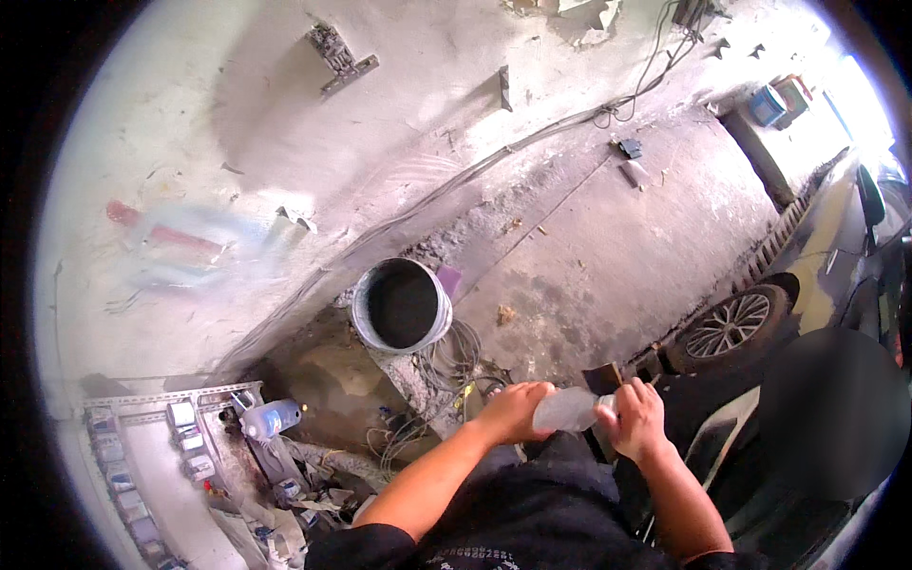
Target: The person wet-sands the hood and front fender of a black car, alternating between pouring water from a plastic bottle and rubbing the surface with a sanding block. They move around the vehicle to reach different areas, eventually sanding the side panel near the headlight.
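Note:
Low in the middle, a whitish translucent object [566,410], shaped like a plastic bottle, lies sideways between both hands. My left hand [516,412] is closed on its broad end. Around its narrower end, my right hand [635,418] has its fingers curled. A flat dark brown piece [601,379] sticks out by the right fingertips, and it looks pinched there; its kind is unclear. Both hands are in front of my dark clothing, beside the car.
A bucket [445,323] with a dark inside stands by the wall, near coiled cables [456,356]. At right is a car with a spoked wheel [730,326]. Lower left, shelves hold cans [180,414] and a bottle [271,419]. A blurred patch covers the lower right.

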Demonstrator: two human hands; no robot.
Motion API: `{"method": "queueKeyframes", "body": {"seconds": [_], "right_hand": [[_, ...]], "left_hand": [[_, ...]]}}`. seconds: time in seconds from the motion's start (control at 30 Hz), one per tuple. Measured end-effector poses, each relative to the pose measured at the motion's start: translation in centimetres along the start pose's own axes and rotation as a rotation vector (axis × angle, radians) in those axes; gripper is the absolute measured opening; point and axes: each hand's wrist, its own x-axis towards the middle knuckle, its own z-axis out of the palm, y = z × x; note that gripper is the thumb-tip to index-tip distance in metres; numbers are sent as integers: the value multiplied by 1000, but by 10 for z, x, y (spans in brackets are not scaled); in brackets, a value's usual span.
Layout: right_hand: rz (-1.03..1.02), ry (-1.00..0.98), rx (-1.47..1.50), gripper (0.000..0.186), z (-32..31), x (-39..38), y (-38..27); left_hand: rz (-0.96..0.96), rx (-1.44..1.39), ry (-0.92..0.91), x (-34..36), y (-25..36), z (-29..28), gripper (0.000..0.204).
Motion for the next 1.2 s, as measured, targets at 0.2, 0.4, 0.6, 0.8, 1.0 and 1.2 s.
{"method": "queueKeyframes", "body": {"seconds": [0.2,0.4,0.6,0.8,1.0,1.2], "right_hand": [[-515,-42,19,44,4,40,-7],[-168,25,67,46,43,77,-14],[521,-158,148,43,122,62,-5],[842,-358,199,45,213,30,3],[1040,-484,227,48,323,-1,36],[1244,-499,259,51,376,-90,36]], "left_hand": [[34,9,-57,-14,-45,-29,74],[-258,-128,274,-34,-155,-61,72],[-647,-533,716,-68,-346,-63,69],[-958,-381,818,-105,-509,-66,86],[-1120,-417,605,-84,-637,-29,87],[-1405,-603,473,-71,-741,90,77]]}}
